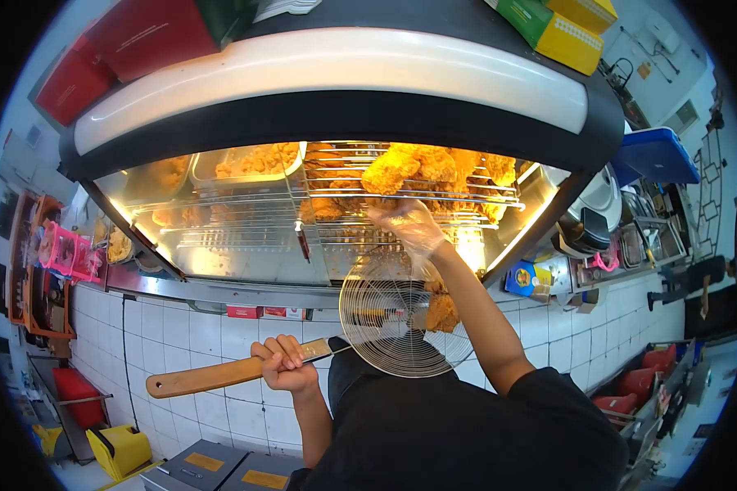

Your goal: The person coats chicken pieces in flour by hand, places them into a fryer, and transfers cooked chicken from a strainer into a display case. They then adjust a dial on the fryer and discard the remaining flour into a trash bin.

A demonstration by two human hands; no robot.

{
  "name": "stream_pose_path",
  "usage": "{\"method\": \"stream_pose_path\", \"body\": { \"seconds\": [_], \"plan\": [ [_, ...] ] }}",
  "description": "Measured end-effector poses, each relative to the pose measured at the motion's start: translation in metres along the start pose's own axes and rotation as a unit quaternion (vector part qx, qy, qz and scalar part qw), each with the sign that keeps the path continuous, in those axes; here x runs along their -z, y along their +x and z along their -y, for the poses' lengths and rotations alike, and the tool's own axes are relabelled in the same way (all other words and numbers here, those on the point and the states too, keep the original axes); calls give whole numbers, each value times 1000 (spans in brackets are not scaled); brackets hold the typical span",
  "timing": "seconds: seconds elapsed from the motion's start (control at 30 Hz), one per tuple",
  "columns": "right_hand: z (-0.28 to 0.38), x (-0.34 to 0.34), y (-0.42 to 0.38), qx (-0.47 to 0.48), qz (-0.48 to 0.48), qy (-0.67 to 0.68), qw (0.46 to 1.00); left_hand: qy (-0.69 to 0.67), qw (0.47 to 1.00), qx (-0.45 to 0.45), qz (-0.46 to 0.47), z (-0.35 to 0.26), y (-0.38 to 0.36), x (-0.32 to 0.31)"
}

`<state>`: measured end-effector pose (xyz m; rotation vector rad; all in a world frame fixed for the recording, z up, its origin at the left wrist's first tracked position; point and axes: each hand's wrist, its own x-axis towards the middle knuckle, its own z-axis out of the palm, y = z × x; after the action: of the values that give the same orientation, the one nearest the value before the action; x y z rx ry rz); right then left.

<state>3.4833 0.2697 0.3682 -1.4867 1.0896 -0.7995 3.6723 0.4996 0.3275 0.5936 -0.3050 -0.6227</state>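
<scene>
My left hand (287, 363) is closed round the wooden handle (213, 378) of a round wire skimmer (393, 319). Pieces of fried chicken (443, 313) lie at the right side of the skimmer. In a clear plastic glove, my right hand (405, 222) reaches into the lit display case, just under a large piece of fried chicken (389, 169) at the edge of the upper wire rack (344, 194). Its fingertips are partly hidden, so whether they grip that piece is unclear. More fried chicken (467, 168) sits on the rack behind.
The case's white curved top edge (327, 61) spans the view. Inside at left is a tray (299, 168) of small fried pieces. Boxes (151, 37) stand on top. Grey boxes (201, 466) and a yellow bin (121, 452) are at lower left. A person (688, 282) stands far right.
</scene>
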Motion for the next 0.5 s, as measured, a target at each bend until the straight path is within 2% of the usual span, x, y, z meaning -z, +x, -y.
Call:
{"method": "stream_pose_path", "body": {
  "seconds": [0.03,0.07,0.17,0.2,0.23,0.27,0.3,0.37,0.4,0.43,0.5],
  "plan": [
    [0,6,-5,17,44,13,999,0,1000,2,-7,0,0,0],
    [-3,10,-11,18,50,10,999,-1,1000,-3,-12,1,0,0],
    [-12,20,-28,12,12,6,1000,-5,1000,5,-23,1,1,-1],
    [-8,23,-36,13,6,-105,994,-4,1000,7,-24,1,1,-2],
    [-15,29,-36,151,-10,-248,957,-4,1000,9,-24,1,2,-3],
    [-22,35,-36,277,-70,-386,877,-3,1000,10,-24,1,2,-3],
    [-19,39,-35,276,-72,-386,877,-4,1000,9,-20,1,3,-3],
    [-12,48,-34,355,-79,-608,705,-5,1000,15,-13,3,3,-2],
    [-8,52,-35,425,-103,-573,693,-6,1000,14,-6,3,3,0],
    [-14,55,-27,418,-107,-577,693,-9,1000,14,2,5,4,0],
    [-35,60,-11,421,-13,-539,729,-8,1000,21,2,5,4,-5]
  ]
}}
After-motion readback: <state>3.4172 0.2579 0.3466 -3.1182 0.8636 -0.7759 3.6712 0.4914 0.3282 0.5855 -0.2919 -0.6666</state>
